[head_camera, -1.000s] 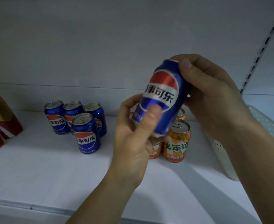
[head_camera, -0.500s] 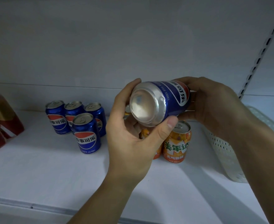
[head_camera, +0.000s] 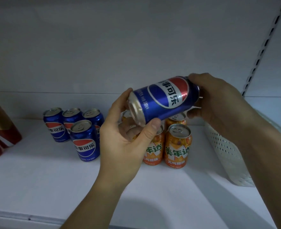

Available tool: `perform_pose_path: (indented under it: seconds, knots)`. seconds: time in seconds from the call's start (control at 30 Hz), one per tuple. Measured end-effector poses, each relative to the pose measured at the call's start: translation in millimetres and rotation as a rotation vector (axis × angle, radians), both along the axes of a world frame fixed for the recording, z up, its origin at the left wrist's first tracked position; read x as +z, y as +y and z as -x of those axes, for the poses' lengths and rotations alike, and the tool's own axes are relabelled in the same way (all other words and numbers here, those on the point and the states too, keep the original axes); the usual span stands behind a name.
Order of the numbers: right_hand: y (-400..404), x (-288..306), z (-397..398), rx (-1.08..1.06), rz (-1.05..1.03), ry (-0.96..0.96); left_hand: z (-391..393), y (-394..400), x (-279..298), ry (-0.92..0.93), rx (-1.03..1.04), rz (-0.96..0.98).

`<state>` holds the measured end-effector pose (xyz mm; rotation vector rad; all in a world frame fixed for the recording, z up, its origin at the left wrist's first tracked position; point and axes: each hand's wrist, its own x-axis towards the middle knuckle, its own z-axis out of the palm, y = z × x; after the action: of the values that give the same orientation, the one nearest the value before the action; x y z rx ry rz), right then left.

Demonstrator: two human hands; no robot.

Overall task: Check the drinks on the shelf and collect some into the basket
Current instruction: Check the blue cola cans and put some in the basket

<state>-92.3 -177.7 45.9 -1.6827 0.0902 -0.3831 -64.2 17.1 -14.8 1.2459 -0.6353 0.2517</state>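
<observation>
Blue can (head_camera: 166, 100) lies tilted on its side in the air above the shelf (head_camera: 42, 179), held at both ends: your left hand (head_camera: 126, 146) curls thumb and fingers round its silver base at eight o'clock, your right hand (head_camera: 217, 103) wraps its top at three o'clock. You look to be in the checking step, with the base turned toward you for reading. If it passes, carry it to four o'clock into the white basket (head_camera: 227, 154) just beside the orange cans (head_camera: 177, 146); four more blue cans (head_camera: 85, 141) wait at nine o'clock.
</observation>
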Motion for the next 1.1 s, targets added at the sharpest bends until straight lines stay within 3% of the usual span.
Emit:
perform_pose_path:
  seconds: [0.13, 0.3, 0.63, 0.83, 1.1]
  knots:
    - [2.8, 4.9, 5.8, 0.066, 0.187, -0.091, -1.8, 1.7, -0.8, 0.005, 0.067, -0.063]
    - [11.5, 7.8, 8.5, -0.019, 0.314, -0.298, -7.0, 0.4, -5.1, 0.025, 0.174, -0.172]
    - [32.9, 10.6, 20.6, 0.052, 0.659, -0.471, -7.7, 4.4, -7.9, 0.049, 0.230, -0.267]
    - [39.3, 13.0, 23.3, 0.149, 0.822, -0.494, -9.7, 8.8, -6.6, 0.119, 0.124, -0.222]
    - [44.2, 20.4, 23.0, 0.186, 0.820, -0.472, -2.9, 30.1, 0.1, 0.116, 0.132, -0.124]
